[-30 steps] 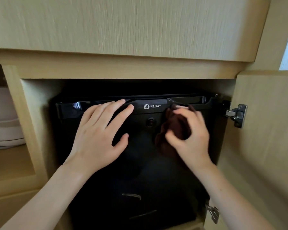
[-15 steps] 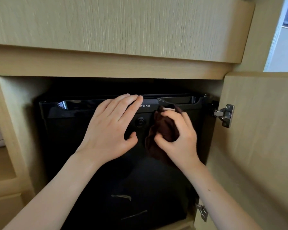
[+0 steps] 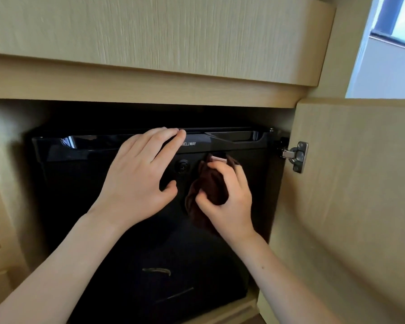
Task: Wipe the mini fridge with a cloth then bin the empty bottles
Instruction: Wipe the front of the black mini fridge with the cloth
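**Operator:** Where's the fridge, and how tight is it in there?

**Spotter:** The fridge [image 3: 80, 183] sits inside the cabinet [image 3: 7, 195], with its black front shut and facing you. Its top edge runs just under the wooden rail [image 3: 150, 87], and a dark gap shows between them. On the left, a narrow shadowed strip separates its side from the cabinet wall. On the right, its top corner comes close to the hinge [image 3: 296, 156] of the cabinet door [image 3: 348, 195], which stands open on your right.

**Operator:** And my hands?

**Spotter:** Your left hand [image 3: 138, 178] lies flat on the upper front and holds nothing. Its fingers are straight and together, with the tips on the glossy top edge just left of the logo [image 3: 189, 144]. The thumb is spread out below. Your right hand [image 3: 229, 202] is bunched round the brown cloth [image 3: 211, 183], fingers curled over it and thumb pinching from the left. It holds the cloth against the front, just right of the round lock [image 3: 182, 165] and under the top trim.

**Operator:** Where's my room?

**Spotter:** Your hands are near each other, with the lock between them, so there's little room inward. Right of the cloth, a short band of bare front runs to the fridge's right edge. Left of your left hand, a wide bare stretch reaches the left corner. Below both hands, the front is bare down to its bottom edge.
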`<move>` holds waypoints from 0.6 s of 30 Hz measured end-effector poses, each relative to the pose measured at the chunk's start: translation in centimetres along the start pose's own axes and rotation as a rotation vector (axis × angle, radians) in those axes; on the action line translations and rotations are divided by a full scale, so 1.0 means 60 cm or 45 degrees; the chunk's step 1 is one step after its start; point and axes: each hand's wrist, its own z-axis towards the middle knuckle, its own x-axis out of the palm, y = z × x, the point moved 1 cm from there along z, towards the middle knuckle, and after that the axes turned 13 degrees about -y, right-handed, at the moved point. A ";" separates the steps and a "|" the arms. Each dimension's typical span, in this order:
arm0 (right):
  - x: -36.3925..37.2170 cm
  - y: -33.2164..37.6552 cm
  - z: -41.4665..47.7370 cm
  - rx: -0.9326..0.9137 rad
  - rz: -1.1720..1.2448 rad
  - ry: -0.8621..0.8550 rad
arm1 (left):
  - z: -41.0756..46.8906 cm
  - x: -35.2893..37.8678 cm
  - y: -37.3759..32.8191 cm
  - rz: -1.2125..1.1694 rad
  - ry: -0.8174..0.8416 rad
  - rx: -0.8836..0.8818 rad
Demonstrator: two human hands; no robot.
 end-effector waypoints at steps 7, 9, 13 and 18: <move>-0.075 -0.078 0.018 0.419 -0.002 -0.356 | -0.005 -0.006 0.019 -0.018 0.026 0.081; -0.075 -0.084 0.013 0.500 -0.041 -0.430 | -0.006 -0.005 0.014 -0.011 0.018 0.085; -0.036 -0.041 -0.014 0.278 -0.050 -0.251 | -0.026 0.001 0.011 0.011 -0.051 0.139; -0.024 -0.040 -0.037 0.043 -0.057 0.114 | -0.071 0.004 0.029 0.070 -0.131 0.174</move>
